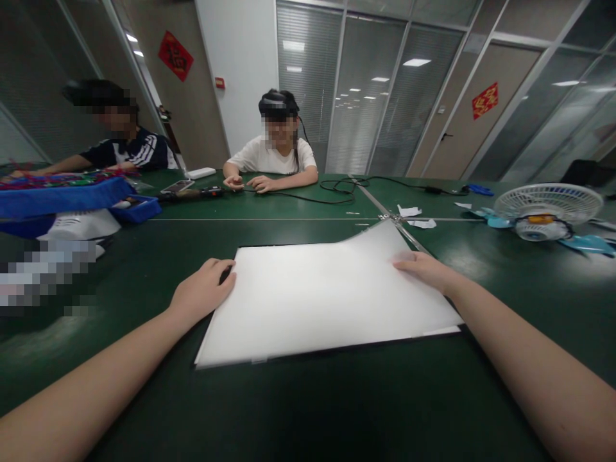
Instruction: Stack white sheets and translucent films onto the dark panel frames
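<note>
A broad stack of white paper (pixel 308 295) lies on the green table in front of me, a dark edge showing along its far side. My left hand (pixel 205 289) is at its left edge, with thumb and index finger closed on the border. On the other side, my right hand (pixel 426 269) pinches the right edge of the top sheet, its thumb on the upper face and the other fingers beneath. The sheet's far right corner (pixel 389 234) is raised and bent upward. Near the right wrist, another white sheet (pixel 447 331) shows underneath.
Across the green table (pixel 308 410) sits a person (pixel 274 151) in a white shirt; another person (pixel 129 151) sits farther left. Blue trays (pixel 67 200) stand at left. A black cable (pixel 308 200), paper scraps (pixel 421 223) and a fan with a white guard (pixel 548 208) lie beyond.
</note>
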The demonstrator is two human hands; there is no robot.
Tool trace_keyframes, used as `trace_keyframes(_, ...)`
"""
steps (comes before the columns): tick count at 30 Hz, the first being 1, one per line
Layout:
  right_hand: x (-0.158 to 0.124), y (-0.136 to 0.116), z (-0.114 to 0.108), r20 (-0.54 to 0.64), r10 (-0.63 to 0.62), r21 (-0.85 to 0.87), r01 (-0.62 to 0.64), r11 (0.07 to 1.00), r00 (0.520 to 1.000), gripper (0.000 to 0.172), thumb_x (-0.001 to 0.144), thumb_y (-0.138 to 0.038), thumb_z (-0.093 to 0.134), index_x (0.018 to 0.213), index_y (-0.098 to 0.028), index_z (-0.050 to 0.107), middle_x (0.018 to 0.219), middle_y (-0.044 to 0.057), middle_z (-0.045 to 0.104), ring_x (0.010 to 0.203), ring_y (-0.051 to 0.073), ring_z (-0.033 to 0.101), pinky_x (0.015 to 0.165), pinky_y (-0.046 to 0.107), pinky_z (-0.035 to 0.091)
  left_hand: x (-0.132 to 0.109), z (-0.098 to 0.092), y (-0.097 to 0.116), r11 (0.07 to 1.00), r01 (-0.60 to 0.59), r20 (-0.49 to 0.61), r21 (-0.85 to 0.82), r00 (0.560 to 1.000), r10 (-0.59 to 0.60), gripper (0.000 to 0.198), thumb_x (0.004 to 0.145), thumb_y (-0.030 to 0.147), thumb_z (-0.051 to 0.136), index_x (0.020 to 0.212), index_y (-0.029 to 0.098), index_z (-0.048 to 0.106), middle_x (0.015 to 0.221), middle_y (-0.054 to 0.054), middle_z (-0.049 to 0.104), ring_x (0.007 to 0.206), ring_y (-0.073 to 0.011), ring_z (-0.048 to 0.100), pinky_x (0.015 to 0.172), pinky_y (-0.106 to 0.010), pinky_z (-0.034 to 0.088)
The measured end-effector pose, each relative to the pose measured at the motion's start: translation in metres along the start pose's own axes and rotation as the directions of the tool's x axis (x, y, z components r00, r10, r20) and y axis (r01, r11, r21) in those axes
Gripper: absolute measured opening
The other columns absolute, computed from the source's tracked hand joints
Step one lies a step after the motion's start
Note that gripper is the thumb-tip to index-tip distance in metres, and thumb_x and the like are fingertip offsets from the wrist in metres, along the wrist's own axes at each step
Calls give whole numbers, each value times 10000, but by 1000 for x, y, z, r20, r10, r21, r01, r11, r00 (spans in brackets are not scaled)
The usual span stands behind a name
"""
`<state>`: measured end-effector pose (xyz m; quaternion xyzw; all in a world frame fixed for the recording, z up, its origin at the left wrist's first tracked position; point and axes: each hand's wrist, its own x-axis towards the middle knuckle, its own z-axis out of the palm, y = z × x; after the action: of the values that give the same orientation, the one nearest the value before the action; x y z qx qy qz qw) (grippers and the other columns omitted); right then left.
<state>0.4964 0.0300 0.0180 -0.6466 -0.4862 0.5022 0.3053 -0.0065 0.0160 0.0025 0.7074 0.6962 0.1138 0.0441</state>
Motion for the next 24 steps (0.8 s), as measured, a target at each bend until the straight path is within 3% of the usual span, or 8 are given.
trace_keyframes(4,-2,1,-1,8,-20,60,20,998,1000,273,696,-309,723,944,-213,665,758,30,714,594,177,649,532,285,516,1,-3,1,997,20,0,-70,1000,-20,586,860,542,363,1335,229,506,1247,-101,586,979,-289,627,744,-368,487)
trace_keyframes(8,-8,-2,-4,6,-104,159,101,982,995,351,703,-338,727,1035,-254,652,843,17,721,655,179,664,602,306,540,6,-2,-7,965,59,-27,-254,997,-68,701,850,574,387,1429,180,369,1173,-87,635,880,-254,643,745,-360,482)
trace_keyframes(12,-13,-5,-4,-13,-152,191,152,970,988,345,696,-381,737,1002,-240,659,896,37,726,710,192,677,661,324,553,7,1,-14,886,65,-26,-459,996,-87,640,828,616,445,1313,200,489,1091,-62,670,963,-268,638,827,-371,482)
trace_keyframes(14,-14,-7,-3,-24,-165,189,167,968,986,342,692,-398,739,984,-236,664,914,50,730,735,205,684,686,334,557,5,-1,-10,764,60,10,-643,998,-70,549,821,602,492,1195,205,556,1089,-60,679,1018,-270,632,848,-364,495)
trace_keyframes(16,-16,-9,-2,-39,-180,197,184,963,983,336,684,-403,745,967,-238,667,913,55,732,743,214,688,695,340,558,0,-4,-3,565,79,57,-821,997,-57,463,819,550,540,1131,210,571,1114,-61,683,1036,-260,639,843,-355,519)
trace_keyframes(19,-21,-16,-2,-65,-215,229,224,947,974,308,674,-401,753,927,-245,671,878,48,735,728,218,688,687,340,556,-10,-16,12,324,125,109,-938,992,-67,413,816,446,579,1171,238,547,1172,-63,672,1022,-246,661,813,-362,559)
trace_keyframes(24,-44,-37,-10,-207,-364,119,393,912,908,336,741,-498,674,977,-259,663,895,81,736,829,259,696,727,376,563,-21,-48,32,205,232,227,-951,973,-47,320,792,399,620,1069,240,628,1060,-71,719,956,-262,694,778,-396,597)
